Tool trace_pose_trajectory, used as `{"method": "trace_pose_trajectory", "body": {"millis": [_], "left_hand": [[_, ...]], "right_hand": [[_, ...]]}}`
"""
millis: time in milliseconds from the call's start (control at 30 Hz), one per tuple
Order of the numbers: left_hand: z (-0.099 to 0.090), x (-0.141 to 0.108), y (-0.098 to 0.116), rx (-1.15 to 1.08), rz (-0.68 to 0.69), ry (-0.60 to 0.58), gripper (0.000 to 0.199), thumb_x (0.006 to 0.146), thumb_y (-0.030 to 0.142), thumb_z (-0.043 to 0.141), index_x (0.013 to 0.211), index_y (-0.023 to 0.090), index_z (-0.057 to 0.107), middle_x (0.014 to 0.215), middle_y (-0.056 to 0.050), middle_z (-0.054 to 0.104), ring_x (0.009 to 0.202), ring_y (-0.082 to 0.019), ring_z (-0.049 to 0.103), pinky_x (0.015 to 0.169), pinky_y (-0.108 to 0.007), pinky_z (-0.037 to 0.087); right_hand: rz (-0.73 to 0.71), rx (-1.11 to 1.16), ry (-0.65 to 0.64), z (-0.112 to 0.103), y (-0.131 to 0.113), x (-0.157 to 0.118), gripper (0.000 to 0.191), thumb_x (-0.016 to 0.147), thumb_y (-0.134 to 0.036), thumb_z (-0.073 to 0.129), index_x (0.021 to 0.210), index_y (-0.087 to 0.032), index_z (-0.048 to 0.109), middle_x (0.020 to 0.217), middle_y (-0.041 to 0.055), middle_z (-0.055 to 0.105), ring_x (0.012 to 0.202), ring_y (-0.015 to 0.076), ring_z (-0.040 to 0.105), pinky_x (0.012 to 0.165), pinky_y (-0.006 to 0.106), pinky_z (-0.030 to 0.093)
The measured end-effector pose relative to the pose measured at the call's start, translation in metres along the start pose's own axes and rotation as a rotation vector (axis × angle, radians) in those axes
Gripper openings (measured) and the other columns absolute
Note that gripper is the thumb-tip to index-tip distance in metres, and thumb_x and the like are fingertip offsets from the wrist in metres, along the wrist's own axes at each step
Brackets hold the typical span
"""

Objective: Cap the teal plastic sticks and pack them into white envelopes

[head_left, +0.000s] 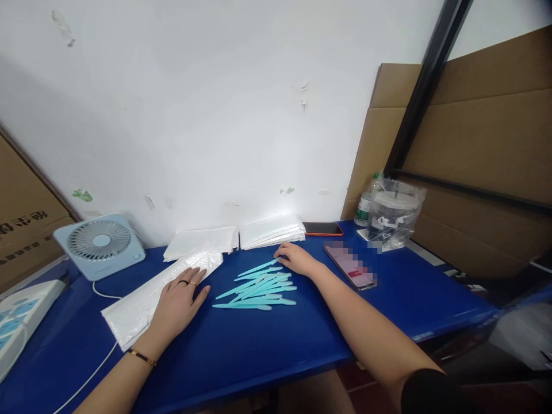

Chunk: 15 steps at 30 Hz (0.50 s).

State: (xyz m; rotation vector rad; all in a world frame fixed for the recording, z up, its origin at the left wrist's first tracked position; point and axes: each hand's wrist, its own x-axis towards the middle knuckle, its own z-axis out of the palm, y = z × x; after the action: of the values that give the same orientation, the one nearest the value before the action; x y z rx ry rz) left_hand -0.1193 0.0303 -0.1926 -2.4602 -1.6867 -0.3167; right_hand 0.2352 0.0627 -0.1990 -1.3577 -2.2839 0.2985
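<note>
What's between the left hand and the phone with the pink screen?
In the head view, the pile of slim turquoise sticks, then the right forearm.

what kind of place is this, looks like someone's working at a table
Probably a small workshop or packing corner, though the wider room isn't shown. Signs: a pile of turquoise pointed pieces on the blue table, stacked white packets by the wall, and large cardboard at the right.

Sticks (pixel 259 286) are turquoise, packets (pixel 144 293) white, the tabletop (pixel 241 345) blue.
</note>
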Motion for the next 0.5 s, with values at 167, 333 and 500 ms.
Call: {"method": "trace_pose_trajectory", "body": {"millis": [167,333,500], "left_hand": [[0.01,-0.001,-0.024,0.059,-0.085,-0.158,0.064,0.086,0.056,0.028,0.139,0.02,0.033,0.144,-0.008,0.033,0.133,-0.028,0.026,0.104,-0.053,0.022],[-0.012,0.023,0.003,0.043,-0.082,0.014,0.052,0.086,0.051,0.033,0.122,0.02,0.054,0.127,-0.01,0.053,0.119,-0.029,0.044,0.095,-0.044,0.036],[-0.014,0.069,0.063,-0.157,0.236,0.031,0.035,0.084,0.04,0.046,0.112,0.025,0.06,0.112,-0.004,0.061,0.1,-0.021,0.055,0.086,-0.032,0.041]], "right_hand": [[-0.048,-0.163,-0.071,-0.008,0.001,0.003,0.008,0.081,-0.019,0.055,0.084,-0.016,0.062,0.09,0.0058,0.059,0.075,0.0141,0.054,0.063,0.022,0.036],[-0.07,-0.281,-0.038,-0.005,-0.006,0.002,0.01,0.082,-0.017,0.05,0.082,-0.017,0.061,0.088,0.0052,0.059,0.072,0.0138,0.053,0.058,0.023,0.031],[-0.088,-0.216,0.004,-0.001,-0.015,0.004,0.009,0.083,-0.018,0.051,0.086,-0.017,0.059,0.09,0.004,0.058,0.071,0.0119,0.053,0.06,0.022,0.033]]}}
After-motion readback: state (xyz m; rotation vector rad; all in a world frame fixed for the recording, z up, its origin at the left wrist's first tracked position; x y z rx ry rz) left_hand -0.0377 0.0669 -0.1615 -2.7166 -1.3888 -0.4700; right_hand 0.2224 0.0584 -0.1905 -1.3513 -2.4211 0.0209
